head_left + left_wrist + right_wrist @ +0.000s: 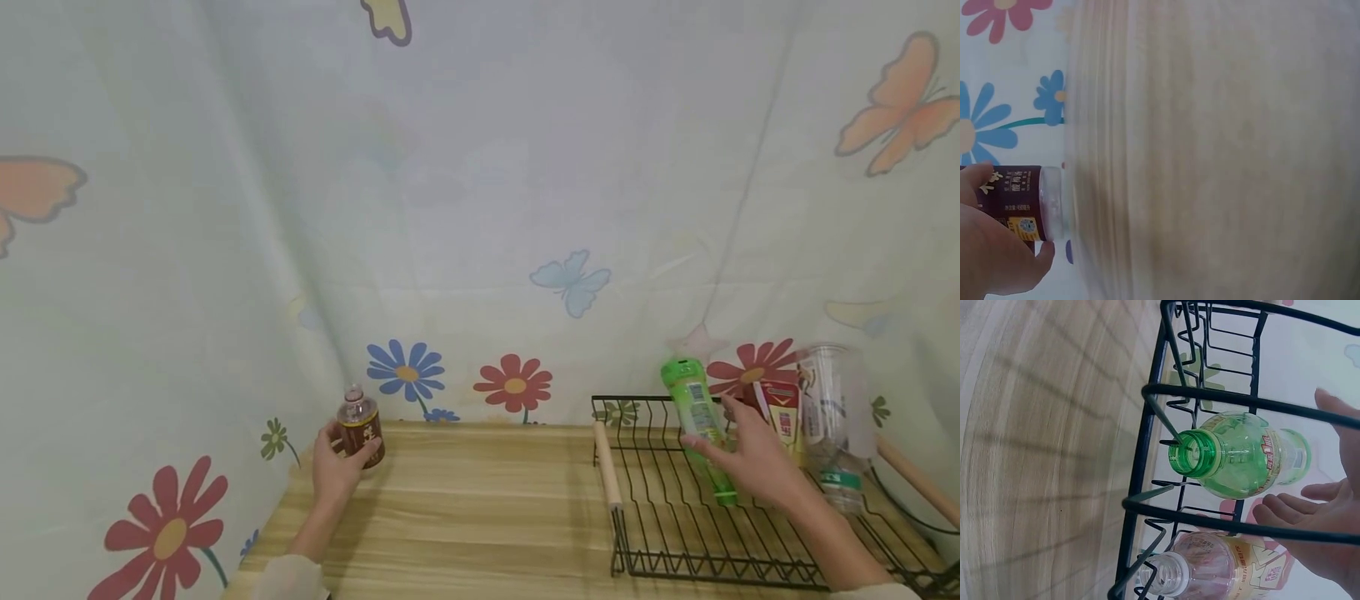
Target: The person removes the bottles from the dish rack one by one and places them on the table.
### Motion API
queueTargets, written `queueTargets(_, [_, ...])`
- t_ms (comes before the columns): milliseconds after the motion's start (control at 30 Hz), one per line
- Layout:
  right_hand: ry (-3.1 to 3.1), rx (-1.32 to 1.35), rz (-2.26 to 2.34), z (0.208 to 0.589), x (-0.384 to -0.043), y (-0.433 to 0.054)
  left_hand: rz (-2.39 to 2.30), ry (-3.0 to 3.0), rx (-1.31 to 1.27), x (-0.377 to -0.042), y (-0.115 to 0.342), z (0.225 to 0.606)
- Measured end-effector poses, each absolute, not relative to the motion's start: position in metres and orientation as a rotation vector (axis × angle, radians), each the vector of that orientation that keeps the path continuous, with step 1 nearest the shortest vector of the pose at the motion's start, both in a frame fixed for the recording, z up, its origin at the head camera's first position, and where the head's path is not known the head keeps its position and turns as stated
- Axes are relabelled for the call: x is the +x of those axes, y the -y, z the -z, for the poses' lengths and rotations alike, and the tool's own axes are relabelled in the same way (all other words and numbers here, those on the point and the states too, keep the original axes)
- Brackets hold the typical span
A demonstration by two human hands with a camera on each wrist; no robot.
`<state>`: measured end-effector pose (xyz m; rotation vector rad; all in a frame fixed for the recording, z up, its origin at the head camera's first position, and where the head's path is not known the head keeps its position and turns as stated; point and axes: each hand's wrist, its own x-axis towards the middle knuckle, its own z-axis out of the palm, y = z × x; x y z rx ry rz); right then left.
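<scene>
At the back left of the table, my left hand (335, 467) grips a small clear bottle (363, 437) with a dark brown label, thumb across its front. Its uncapped neck points up; I cannot tell whether its base touches the table. On the right, my right hand (753, 458) is beside a green plastic bottle (696, 404) in the wire rack (660, 560). In the right wrist view the fingers of this hand (1329, 519) are spread and apart from the green bottle (1241, 456). That bottle is upside down, its open neck among the rack's wires.
Right of the green bottle, a bottle with a red and yellow label (783, 408) and a clear bottle with a green band (828, 417) are in the rack. The rack has wooden handles (609, 467). A flowered curtain (450, 208) hangs behind the wooden table (480, 508).
</scene>
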<state>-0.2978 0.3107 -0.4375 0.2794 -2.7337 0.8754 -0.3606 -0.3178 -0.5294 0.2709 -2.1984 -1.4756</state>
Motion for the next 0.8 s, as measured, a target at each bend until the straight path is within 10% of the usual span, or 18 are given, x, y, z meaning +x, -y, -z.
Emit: queueTargets(800, [2.796,0.208,-0.897,0.453,-0.304,-0.311,1.51,2.318,0.292,-0.363,0.322,0.534])
